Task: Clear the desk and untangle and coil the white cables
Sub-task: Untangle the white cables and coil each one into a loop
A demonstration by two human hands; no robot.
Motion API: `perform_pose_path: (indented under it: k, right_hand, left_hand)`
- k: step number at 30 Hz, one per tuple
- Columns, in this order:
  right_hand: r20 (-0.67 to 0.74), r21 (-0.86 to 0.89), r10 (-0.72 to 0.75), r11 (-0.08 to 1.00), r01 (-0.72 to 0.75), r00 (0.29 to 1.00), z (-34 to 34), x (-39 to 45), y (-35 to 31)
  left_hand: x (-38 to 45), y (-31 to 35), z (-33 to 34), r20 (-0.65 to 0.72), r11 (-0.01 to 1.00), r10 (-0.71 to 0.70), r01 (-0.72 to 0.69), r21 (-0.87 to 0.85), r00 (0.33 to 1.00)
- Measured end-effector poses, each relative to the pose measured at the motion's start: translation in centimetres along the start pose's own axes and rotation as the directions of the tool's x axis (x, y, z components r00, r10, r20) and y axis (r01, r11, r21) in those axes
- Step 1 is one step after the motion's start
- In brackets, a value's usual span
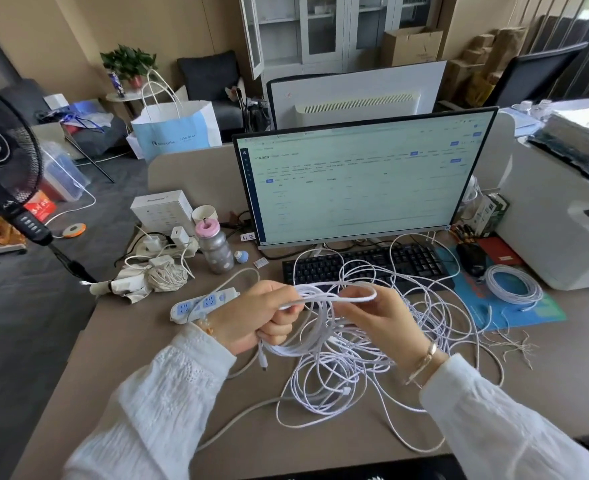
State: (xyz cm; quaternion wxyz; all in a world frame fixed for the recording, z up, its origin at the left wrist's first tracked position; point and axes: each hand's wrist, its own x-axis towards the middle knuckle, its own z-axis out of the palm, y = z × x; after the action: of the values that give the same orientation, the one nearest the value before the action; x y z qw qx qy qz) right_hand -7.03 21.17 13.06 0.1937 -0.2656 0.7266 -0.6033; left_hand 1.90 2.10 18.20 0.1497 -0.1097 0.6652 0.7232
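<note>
A big tangle of white cables [351, 368] sprawls over the brown desk [154, 368] in front of the keyboard [365, 265]. My left hand [251, 320] is closed around a bundle of several cable loops, a plug end dangling below it. My right hand [379, 320] pinches a strand of the same white cable and holds a loop stretched between both hands above the tangle. One finished white cable coil [514, 284] lies at the right on the blue mouse mat [514, 306].
A monitor [362, 178] stands behind the keyboard. A white power strip [199, 304], a bottle [215, 249], a wrapped umbrella [140, 280] and a charger block lie left. A mouse [471, 259] and printer [563, 216] sit right. A black fan [2, 157] stands beside the desk.
</note>
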Motion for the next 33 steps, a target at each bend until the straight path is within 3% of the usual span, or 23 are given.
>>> perform_pose_path:
  k: [3, 5, 8, 11, 13, 16, 19, 21, 25, 28, 33]
  right_hand:
    - [0.265, 0.28, 0.238, 0.908, -0.311, 0.934, -1.4, 0.2, -0.8]
    - [0.366, 0.145, 0.281, 0.924, -0.353, 0.887, -2.0, 0.2, -1.1]
    - [0.306, -0.163, 0.193, 0.975, -0.149, 0.932, -1.3, 0.4, -0.9]
    - [0.142, -0.478, -0.015, 0.875, 0.082, 0.99, -0.3, 0.9, 0.7]
    - [0.126, -0.398, -0.03, 0.914, 0.078, 0.992, 0.2, 0.8, 1.0]
    - [0.145, -0.069, 0.11, 0.992, -0.101, 0.983, -0.3, 0.4, 0.4]
    - [0.187, 0.012, 0.18, 0.983, -0.185, 0.966, -1.4, 0.5, 1.5]
    - [0.253, -0.045, 0.181, 0.984, -0.175, 0.95, -1.8, 0.6, 2.1]
    - [0.249, -0.391, 0.04, 0.918, 0.063, 0.968, -2.0, 1.0, 3.0]
    - [0.22, -0.447, -0.028, 0.886, 0.127, 0.975, -2.6, 0.8, 3.3]
    - [0.104, -0.434, -0.06, 0.895, 0.1, 0.993, -4.0, 0.4, 3.2]
  left_hand:
    - [0.4, -0.1, -0.1, -0.071, 0.991, 0.042, -0.033, 0.128, 0.997]
    - [0.7, -0.1, 0.0, -0.092, 0.977, 0.056, -0.036, 0.209, 0.994]
    - [0.9, 0.1, 0.3, -0.013, 0.991, 0.009, -0.008, 0.131, 1.0]
    - [1.3, -0.5, 1.2, 0.113, 0.992, -0.046, 0.059, -0.109, 0.993]
    - [1.6, -0.9, 1.4, 0.084, 0.97, -0.074, 0.091, -0.225, 0.994]
    - [1.7, -0.9, 0.4, 0.046, 0.931, -0.071, 0.083, -0.356, 0.996]
    - [1.8, -0.8, -1.4, 0.009, 0.877, -0.055, 0.052, -0.477, 0.998]
    - [2.0, -0.8, -2.1, -0.015, 0.833, -0.04, 0.026, -0.553, 0.999]
    - [2.2, -0.3, -3.1, -0.087, 0.782, -0.019, -0.04, -0.622, 0.996]
    - [2.0, 0.4, -3.8, -0.191, 0.792, 0.001, -0.118, -0.599, 0.982]
    - [1.8, 2.1, -4.5, -0.325, 0.8, 0.083, -0.257, -0.543, 0.942]
